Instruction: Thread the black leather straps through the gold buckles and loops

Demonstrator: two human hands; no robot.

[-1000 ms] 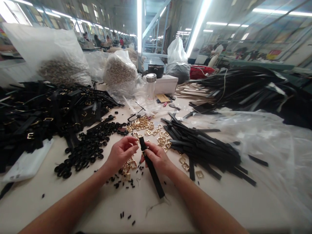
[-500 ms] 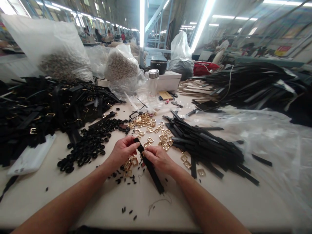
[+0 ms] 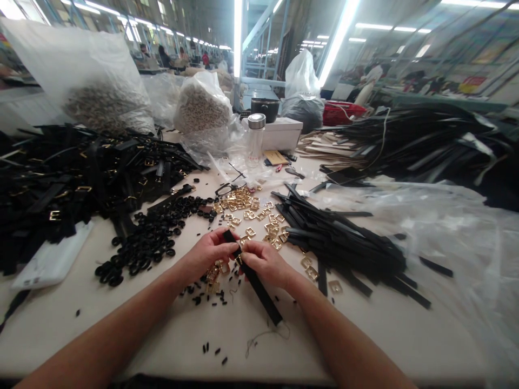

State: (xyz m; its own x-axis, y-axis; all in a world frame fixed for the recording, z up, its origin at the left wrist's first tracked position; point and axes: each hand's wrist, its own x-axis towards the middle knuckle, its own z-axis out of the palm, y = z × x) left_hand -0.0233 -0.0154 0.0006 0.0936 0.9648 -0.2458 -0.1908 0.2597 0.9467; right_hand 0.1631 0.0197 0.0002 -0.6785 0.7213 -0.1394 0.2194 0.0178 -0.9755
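A black strap is held slantwise just above the middle of the tabletop, its lower end pointing toward the person, with a loose thread beside that end. The left hand grips the strap near its upper end between thumb and fingers; the right hand pinches it just below, next to a small gold buckle on the strap. Loose gold buckles lie scattered beyond and around the hands. To the left is a heap of black rings, with a big pile of buckled straps past it. To the right lie black strips, partly beside a clear plastic sheet. Farther back are eyeglasses, a bottle with a metal lid, and a white box.
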